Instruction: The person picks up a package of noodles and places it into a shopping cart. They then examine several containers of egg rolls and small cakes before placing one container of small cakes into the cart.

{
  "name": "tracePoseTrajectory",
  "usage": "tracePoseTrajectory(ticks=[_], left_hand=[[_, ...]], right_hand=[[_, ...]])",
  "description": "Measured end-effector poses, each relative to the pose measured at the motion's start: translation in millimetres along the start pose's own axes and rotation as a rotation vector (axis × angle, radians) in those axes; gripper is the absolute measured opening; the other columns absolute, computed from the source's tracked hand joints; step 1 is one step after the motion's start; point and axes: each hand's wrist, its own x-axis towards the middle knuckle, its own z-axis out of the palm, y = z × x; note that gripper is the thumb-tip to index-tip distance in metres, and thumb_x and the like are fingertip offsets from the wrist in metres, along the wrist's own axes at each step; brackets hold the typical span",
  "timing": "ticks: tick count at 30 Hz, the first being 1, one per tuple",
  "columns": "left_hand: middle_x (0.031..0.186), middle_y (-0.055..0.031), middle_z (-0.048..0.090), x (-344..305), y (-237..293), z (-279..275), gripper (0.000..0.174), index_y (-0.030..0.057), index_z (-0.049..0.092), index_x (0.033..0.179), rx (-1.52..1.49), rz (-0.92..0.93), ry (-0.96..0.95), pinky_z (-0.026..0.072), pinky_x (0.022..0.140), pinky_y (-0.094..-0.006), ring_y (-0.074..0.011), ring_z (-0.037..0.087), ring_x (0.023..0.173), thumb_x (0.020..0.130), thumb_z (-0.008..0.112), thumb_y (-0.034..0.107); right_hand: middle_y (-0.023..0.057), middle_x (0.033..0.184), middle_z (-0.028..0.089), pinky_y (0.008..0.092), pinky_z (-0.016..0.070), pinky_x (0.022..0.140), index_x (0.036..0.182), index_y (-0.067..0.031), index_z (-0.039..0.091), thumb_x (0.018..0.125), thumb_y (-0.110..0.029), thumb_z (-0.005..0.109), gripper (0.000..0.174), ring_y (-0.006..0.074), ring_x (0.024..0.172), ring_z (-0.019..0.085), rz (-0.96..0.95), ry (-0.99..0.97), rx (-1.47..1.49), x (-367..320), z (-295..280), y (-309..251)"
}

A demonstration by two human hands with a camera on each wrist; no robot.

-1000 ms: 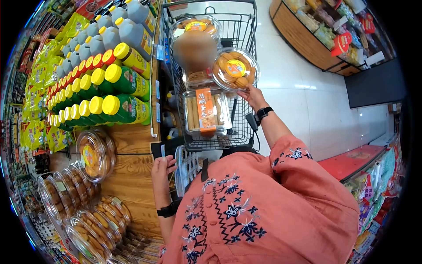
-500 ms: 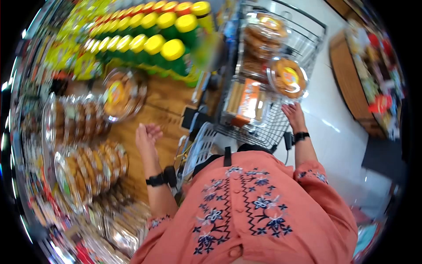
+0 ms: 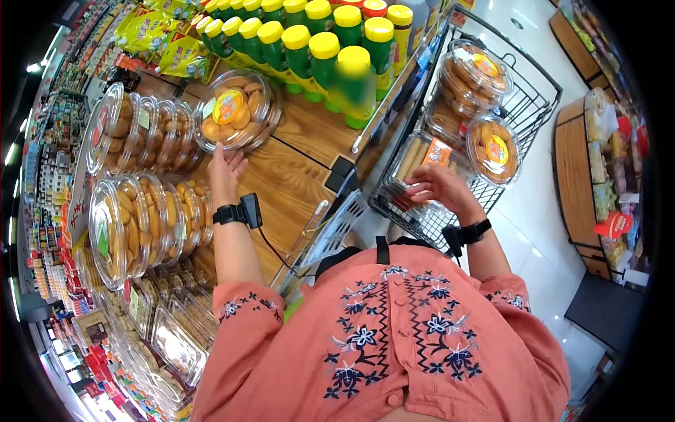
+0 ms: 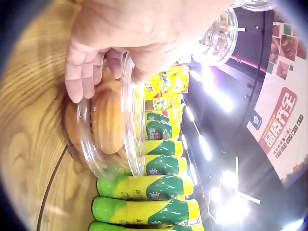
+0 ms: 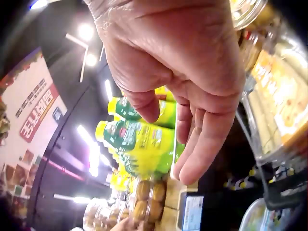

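Observation:
At the wooden display table, my left hand reaches the near edge of a round clear plastic box of golden-brown pastries. In the left wrist view the thumb overlaps the lid side of this pastry box, and the loosely bent fingers lie by its lower rim. My right hand hangs with nothing in it above the shopping cart's near end, fingers relaxed. Below it sits a clear box of rolls with an orange band. Beside that lies another round pastry box.
Rows of green bottles with yellow caps stand behind the pastry box. Round boxes stacked on edge are at the left, flat clear packs nearer. More round boxes fill the cart's far end. A wooden display stand is at the right.
My right hand has left the round pastry box in the cart and moved left. The left hand has gone forward over the table to the pastry box there. The view has swung left.

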Motion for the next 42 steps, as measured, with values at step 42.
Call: tracePoseTrajectory(ticks=[42], left_hand=[[0.125, -0.0257, 0.056, -70, -60, 49, 0.065, -0.0065, 0.048, 0.122, 0.178, -0.089, -0.363, 0.0574, 0.084, -0.0412, -0.0349, 0.063, 0.111, 0.097, 0.055, 0.052]], right_hand=[[0.0160, 0.115, 0.063, 0.0361, 0.0592, 0.082, 0.135, 0.0075, 0.042, 0.086, -0.011, 0.049, 0.053, 0.0238, 0.094, 0.071, -0.048, 0.218, 0.049, -87, -5, 26]])
